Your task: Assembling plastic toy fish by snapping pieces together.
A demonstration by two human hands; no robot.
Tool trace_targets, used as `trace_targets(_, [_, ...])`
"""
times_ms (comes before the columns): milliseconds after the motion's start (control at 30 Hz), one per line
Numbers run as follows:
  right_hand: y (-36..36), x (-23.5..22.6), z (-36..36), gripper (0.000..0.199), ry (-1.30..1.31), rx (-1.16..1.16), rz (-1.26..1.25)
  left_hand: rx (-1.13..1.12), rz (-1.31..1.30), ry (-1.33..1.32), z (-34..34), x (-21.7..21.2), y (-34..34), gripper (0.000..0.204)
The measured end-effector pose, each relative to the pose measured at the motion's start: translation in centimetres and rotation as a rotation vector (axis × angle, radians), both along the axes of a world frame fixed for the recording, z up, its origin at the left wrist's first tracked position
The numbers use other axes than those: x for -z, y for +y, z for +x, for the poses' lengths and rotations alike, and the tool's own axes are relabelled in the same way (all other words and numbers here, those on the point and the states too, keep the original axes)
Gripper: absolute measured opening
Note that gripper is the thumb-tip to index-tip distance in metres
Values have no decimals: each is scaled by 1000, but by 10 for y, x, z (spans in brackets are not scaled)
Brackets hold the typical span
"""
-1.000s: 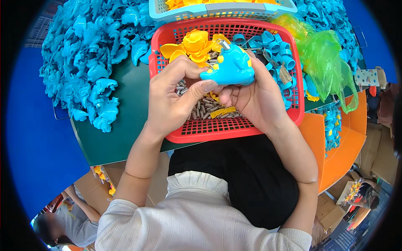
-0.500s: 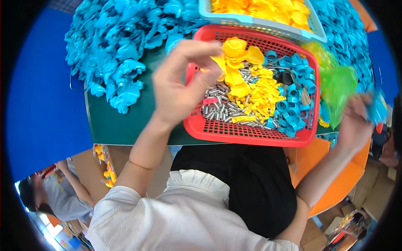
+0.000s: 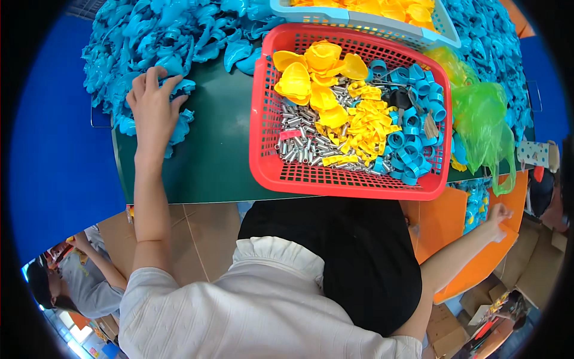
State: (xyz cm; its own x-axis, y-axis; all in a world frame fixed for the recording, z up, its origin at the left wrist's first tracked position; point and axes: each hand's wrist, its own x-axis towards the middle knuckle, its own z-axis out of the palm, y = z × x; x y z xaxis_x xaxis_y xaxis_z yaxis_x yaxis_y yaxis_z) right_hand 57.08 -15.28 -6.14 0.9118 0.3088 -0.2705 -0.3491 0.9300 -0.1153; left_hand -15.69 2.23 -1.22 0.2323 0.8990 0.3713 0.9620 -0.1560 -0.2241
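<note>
I see my left hand (image 3: 154, 100) reaching out over the left end of the green table (image 3: 209, 161), palm down, fingers spread and curling onto the heap of blue plastic parts (image 3: 149, 36). The fingertips press into the near edge of that heap, touching several blue pieces; I cannot tell whether one piece is actually gripped.

My right hand (image 3: 499, 214) is stretched far to the right, off the table and below its edge, above an orange bin (image 3: 445, 224). It is small and near the picture's rim, so I cannot tell whether its fingers are apart or together, nor whether it holds anything.

Between my left hand and the red basket (image 3: 281, 176) lies a bare strip of green tabletop, open for moving. The table's near edge runs just below the basket; beyond it is my dark lap, and cardboard on the floor.

The red basket sits at the table's near edge, in front of me. It holds yellow plastic pieces (image 3: 323, 81) at the middle and back, small silver metal tubes (image 3: 305, 146) to the left, and blue rings (image 3: 412, 119) to the right. Behind it, touching its far rim, stands a pale blue basket (image 3: 359, 18) filled with yellow parts. A green plastic bag (image 3: 484, 128) lies just right of the red basket.
</note>
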Motion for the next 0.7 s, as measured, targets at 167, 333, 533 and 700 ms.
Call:
trace_targets(167, [22, -76, -31, 35, -477, -185, -5, 7, 41, -96, -11, -7, 7, 19])
trace_targets(333, [49, -119, -98, 22, -772, -390, 14, -39, 24, -8, -17, 2, 3, 24])
trace_targets(533, [70, -127, -150, 15, -700, -639, 136, 94, 348, -191, -17, -10, 6, 18])
trace_targets(700, [91, -124, -193, 16, -746, -745, 109, 29, 258, -531, -3, -8, 13, 12])
